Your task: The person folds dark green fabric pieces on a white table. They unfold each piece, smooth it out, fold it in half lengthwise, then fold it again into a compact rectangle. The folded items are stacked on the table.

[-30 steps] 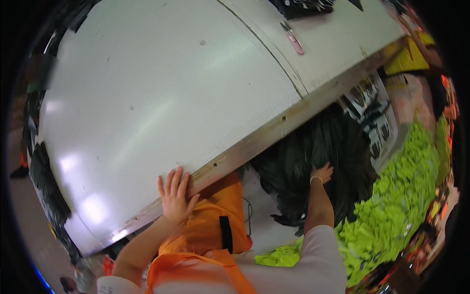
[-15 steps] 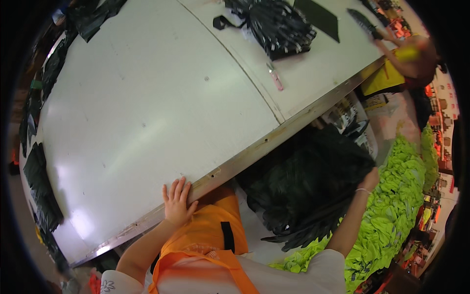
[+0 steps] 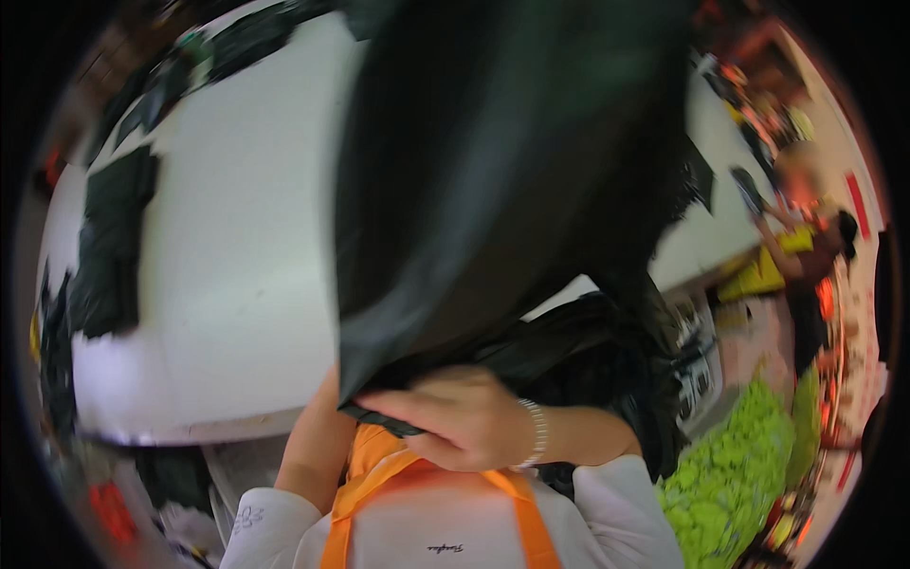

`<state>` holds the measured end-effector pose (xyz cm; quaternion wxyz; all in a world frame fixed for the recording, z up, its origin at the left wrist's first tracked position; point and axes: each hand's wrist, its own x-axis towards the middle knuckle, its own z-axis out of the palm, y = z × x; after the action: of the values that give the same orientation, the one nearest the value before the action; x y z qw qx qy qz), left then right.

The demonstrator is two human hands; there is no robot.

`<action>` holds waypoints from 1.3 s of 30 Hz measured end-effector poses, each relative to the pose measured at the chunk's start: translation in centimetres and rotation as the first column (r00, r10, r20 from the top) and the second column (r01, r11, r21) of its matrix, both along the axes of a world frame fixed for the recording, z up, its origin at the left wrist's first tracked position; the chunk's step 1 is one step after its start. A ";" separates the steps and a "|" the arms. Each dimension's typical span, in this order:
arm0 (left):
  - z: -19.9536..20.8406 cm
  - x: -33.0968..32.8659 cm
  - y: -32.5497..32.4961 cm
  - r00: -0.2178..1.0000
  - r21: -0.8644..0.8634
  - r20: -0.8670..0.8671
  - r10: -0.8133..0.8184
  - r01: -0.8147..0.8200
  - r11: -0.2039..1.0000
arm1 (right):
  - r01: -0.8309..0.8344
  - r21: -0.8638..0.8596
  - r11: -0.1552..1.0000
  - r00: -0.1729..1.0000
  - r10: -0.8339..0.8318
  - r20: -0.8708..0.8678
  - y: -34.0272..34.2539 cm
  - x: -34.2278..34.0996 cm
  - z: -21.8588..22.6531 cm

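Note:
A large sheet of thin, slightly glossy black material (image 3: 512,161) hangs raised in front of me, smeared by motion; whether it is cloth or plastic is unclear. Its lower corner is pinched in my right hand (image 3: 464,417), which wears a pale bracelet and is closed. My left forearm (image 3: 313,436) reaches up behind the sheet's lower left edge, and the left hand itself is hidden there. Right of my right hand, a heap of similar black material (image 3: 578,370) bulges below the table edge.
A white table (image 3: 237,256) spans the view. Folded black pieces (image 3: 114,247) lie along its left side. Bright green material (image 3: 730,474) is piled at lower right. Another person (image 3: 806,247) works at the table's far right, holding a dark piece.
My right hand has come from the black heap to in front of my chest, lifting a black sheet over the table. My left hand has left the table edge and gone behind the sheet.

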<state>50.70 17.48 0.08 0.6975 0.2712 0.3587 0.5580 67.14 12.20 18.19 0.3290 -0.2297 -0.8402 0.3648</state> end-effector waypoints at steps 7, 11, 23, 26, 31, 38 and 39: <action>-10.6 -32.1 -7.8 0.848 -0.391 0.320 0.423 -0.288 0.874 | 0.037 0.157 0.987 0.798 -0.123 0.590 -2.6 -11.4 -21.6; -9.2 -33.2 -11.4 0.814 -0.486 0.239 0.530 -0.372 0.791 | 0.126 0.355 0.926 0.727 -0.329 0.602 -4.3 -6.1 -22.6; -9.2 -28.6 -7.6 0.486 -0.357 -0.245 0.839 -0.850 0.388 | 0.576 0.256 0.777 0.155 -0.411 0.898 4.7 14.7 -25.1; -14.3 -30.2 -12.8 0.342 -0.250 -0.433 0.834 -0.935 0.253 | 0.538 0.172 0.826 0.395 -0.426 0.814 6.3 17.6 -27.0; -13.2 -31.8 -18.3 0.187 -0.151 -0.472 0.861 -0.980 0.130 | 0.551 -0.311 0.774 0.531 -0.038 0.847 15.1 17.4 -19.5; -13.6 -30.4 -23.7 0.004 0.067 -0.881 0.473 -0.989 0.134 | 0.420 0.044 0.907 0.521 -0.280 0.806 32.1 11.5 -12.5; -14.1 -29.7 -24.0 0.019 0.028 -0.910 0.413 -0.994 0.108 | 0.273 0.159 0.949 0.287 -0.238 0.928 32.8 10.1 -13.6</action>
<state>21.00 -6.55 -14.04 0.0644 -0.0520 0.8600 0.5036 77.25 45.02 4.55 -0.1650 -0.5330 -0.8210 0.1208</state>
